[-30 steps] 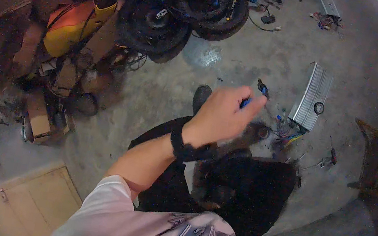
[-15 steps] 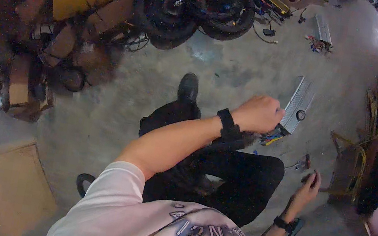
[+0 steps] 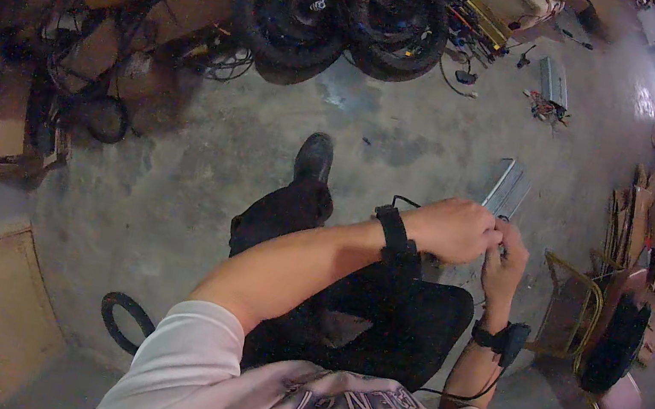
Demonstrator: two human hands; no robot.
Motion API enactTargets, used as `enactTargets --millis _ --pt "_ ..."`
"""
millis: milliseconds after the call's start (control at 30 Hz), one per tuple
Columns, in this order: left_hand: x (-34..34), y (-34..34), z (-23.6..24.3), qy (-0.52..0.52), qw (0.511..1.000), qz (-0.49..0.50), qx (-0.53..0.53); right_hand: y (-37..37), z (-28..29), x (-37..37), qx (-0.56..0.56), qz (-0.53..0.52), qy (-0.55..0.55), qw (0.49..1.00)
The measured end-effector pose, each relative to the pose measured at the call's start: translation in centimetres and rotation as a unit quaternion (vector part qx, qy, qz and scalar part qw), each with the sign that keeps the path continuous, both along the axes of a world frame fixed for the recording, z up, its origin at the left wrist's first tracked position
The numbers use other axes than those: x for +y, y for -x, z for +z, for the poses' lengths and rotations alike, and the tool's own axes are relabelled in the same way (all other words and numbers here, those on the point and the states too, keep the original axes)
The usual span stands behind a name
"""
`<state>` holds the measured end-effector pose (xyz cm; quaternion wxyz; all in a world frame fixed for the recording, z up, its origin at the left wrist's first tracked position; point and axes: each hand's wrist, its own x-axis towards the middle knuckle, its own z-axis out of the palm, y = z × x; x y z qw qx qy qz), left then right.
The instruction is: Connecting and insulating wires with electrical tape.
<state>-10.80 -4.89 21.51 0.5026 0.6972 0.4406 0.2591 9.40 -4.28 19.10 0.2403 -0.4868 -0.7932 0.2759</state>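
I'm bringing both hands together over my lap, w/ the left hand [image 3: 455, 230] curled and pinching something small at its fingertips, and the right hand [image 3: 505, 265] closing its fingers on the same spot. Can't tell what the item is, too small and hidden. The grey metal housing [image 3: 508, 189] is lying on the concrete floor [image 3: 176, 179] just beyond my hands, untouched, so work on it isn't started yet, I'm judging.

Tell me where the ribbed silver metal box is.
In the head view, the silver metal box lies on the concrete floor, right of centre, just beyond the left hand.
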Motion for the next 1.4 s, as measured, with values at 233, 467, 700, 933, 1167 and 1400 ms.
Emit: enactTargets --millis 233,467,700,933,1167,1400 --pt "0.1 1.7 1.4 -0.077 0.993 0.059 -0.063 2.2 3.2 0.5 0.02 -0.004 -0.081 0.996" --pt "0.6 4.3 2.1 -0.157 0.986 0.048 -0.029 4.0 4.7 1.8 -0.018 0.034 -0.139 0.99" --pt "0.5 5.2 2.3 -0.122 0.97 0.201 -0.056 5.5 7.5 3.9 -0.048 0.061 -0.112 0.991" --pt "0.1 7.1 3.5 -0.039 0.971 0.208 -0.108 7.9 8.0 6.0 -0.067 0.093 -0.106 0.988" --pt "-1.2 6.8 4.4 -0.248 0.885 0.392 -0.037 9.8 5.1 11.5 -0.043 0.077 -0.086 0.992" --pt "-2.5 6.1 3.9 -0.198 0.933 0.296 -0.051 12.3 0.5 15.9 -0.07 0.102 -0.103 0.987"
